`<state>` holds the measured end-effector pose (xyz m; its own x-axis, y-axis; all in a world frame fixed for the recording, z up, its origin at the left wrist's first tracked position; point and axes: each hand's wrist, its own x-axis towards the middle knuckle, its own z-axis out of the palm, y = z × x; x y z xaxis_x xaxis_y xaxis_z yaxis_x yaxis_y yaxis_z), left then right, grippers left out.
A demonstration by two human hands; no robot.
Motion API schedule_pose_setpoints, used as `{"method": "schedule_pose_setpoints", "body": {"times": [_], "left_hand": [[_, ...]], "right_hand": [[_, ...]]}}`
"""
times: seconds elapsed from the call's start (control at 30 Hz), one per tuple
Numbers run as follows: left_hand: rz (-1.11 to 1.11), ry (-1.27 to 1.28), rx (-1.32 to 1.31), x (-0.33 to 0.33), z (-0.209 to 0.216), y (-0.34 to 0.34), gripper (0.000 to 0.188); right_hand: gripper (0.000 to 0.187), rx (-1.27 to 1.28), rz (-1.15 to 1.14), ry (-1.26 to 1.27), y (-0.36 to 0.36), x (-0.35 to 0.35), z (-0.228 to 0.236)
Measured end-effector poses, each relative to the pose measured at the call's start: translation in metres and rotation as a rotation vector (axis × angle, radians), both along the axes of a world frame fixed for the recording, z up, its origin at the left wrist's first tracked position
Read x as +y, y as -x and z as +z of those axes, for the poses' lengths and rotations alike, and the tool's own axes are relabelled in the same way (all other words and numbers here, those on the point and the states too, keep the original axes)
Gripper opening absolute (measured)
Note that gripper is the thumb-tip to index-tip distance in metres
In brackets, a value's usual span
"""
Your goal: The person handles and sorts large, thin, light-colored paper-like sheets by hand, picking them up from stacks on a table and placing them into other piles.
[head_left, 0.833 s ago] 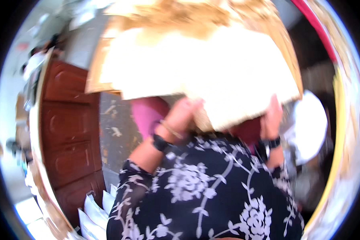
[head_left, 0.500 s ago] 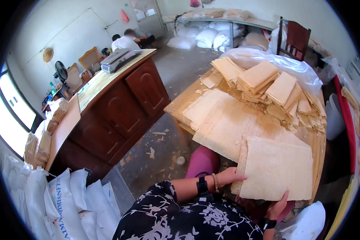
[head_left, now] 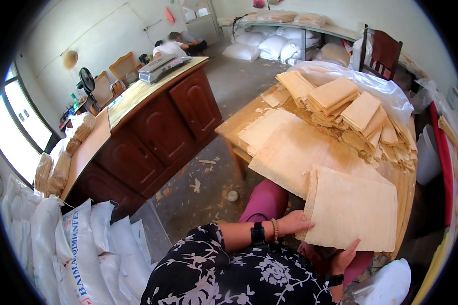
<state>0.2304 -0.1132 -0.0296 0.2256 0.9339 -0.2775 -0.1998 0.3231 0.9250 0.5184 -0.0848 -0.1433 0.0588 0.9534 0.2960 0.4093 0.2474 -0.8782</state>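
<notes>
A squarish stack of thin tan sheets (head_left: 352,211), folded at the left side, lies over the near edge of the table, its lower part over my lap. My left hand (head_left: 294,222), with a beaded bracelet at the wrist, pinches its left edge, thumb on top. My right hand (head_left: 345,255) grips the lower edge from below, thumb on top and the other fingers hidden. Under the stack a larger flat tan sheet (head_left: 300,152) spreads across the wooden table (head_left: 234,129). Behind it is a heap of folded tan sheets (head_left: 348,109).
Clear plastic film (head_left: 364,81) lies at the table's back. A dark red cabinet (head_left: 152,127) carries a scale (head_left: 160,68). White sacks (head_left: 81,249) stand at lower left; a white bag (head_left: 387,284) is at lower right. Scraps litter the floor. People sit far back.
The view has shifted slightly. Both hands keep their hold on the folded sheets, and the stack lies almost as before, its upper edge slightly higher.
</notes>
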Motion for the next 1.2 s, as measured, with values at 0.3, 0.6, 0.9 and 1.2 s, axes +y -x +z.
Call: {"method": "schedule_pose_setpoints", "body": {"times": [0.3, 0.6, 0.9, 1.2], "left_hand": [[0.078, -0.016, 0.040, 0.004, -0.008, -0.003, 0.031], [0.005, -0.117, 0.139, 0.006, 0.020, 0.033, 0.027], [-0.283, -0.219, 1.170, 0.142, 0.099, 0.166, 0.033], [0.079, -0.851, 2.022, 0.157, 0.124, 0.089, 0.062]], "right_hand": [[0.053, 0.538, -0.021, 0.334, 0.029, -0.005, 0.056], [0.051, 1.063, 0.029, 0.445, 0.014, -0.014, 0.068], [0.043, 1.103, -0.052, 0.523, 0.028, -0.007, 0.084], [0.039, 1.142, 0.136, 0.741, 0.042, -0.020, 0.137]]}}
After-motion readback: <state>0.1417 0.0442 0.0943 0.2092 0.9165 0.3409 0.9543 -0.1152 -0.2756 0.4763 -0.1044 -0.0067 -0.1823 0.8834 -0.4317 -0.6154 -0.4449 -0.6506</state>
